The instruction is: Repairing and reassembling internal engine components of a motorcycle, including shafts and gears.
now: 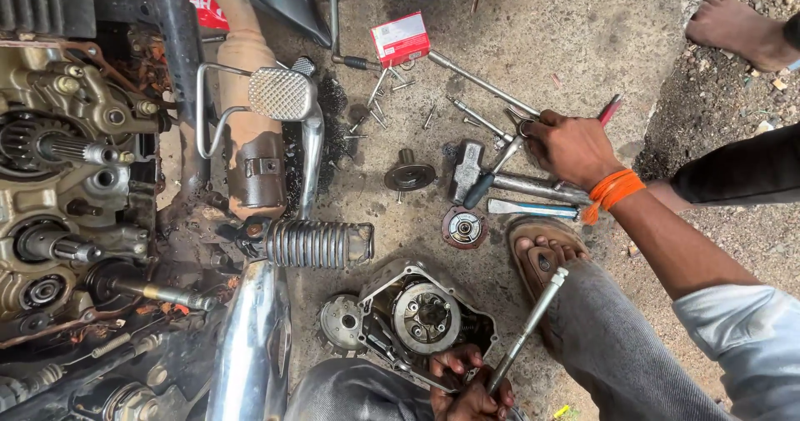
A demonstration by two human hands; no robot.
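My right hand (571,148), with an orange thread at the wrist, reaches out to a pile of tools on the concrete and curls its fingers around a metal wrench (510,148). A hammer (467,169) lies just left of it, and a red-handled tool (611,108) pokes out behind the hand. My left hand (471,389) is at the bottom, gripping a long steel socket rod (527,329) that slants up to the right. It rests against the near edge of a removed engine cover (425,314) lying open side up.
The open motorcycle engine (58,196) fills the left, with a ribbed footpeg (321,243), a pedal (282,94) and a chrome exhaust (250,346). Loose bolts, two round parts (410,174) (463,228) and a red-white box (400,38) lie about. Another person's foot (737,23) and dark sleeve (742,171) are at right.
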